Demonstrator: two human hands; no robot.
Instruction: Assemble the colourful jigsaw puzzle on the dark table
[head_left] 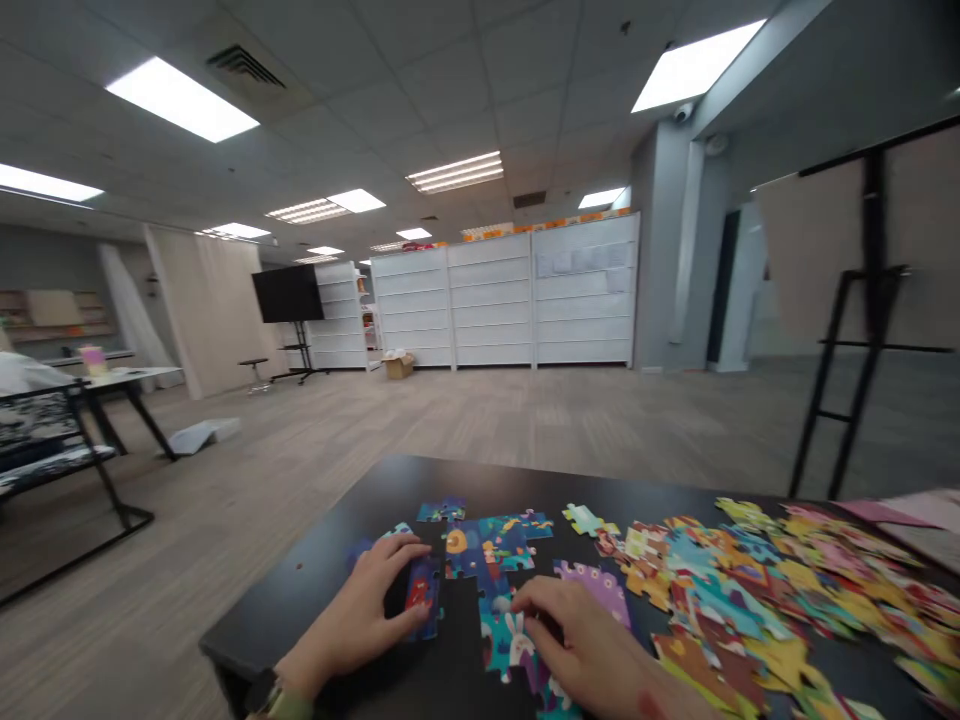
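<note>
My left hand (375,605) rests on the dark table with its fingers spread and thumb apart. Its thumb touches the edge of a loose blue jigsaw section with a red figure (422,592); another blue piece is partly hidden under its fingers. My right hand (581,640) is bent over the joined jigsaw puzzle (472,545), thumb and forefinger close together on a piece beside the white rabbit (519,640). The joined part runs from the blue top down toward me, its lower end partly covered by this hand. A purple jigsaw piece (600,590) lies just beyond the right hand.
A large heap of mixed jigsaw pieces (750,590) covers the table's right side. One pale green piece (586,520) lies near the far edge. The black table (300,590) ends at left. An easel-like stand (847,380) and white shelving (491,300) stand beyond.
</note>
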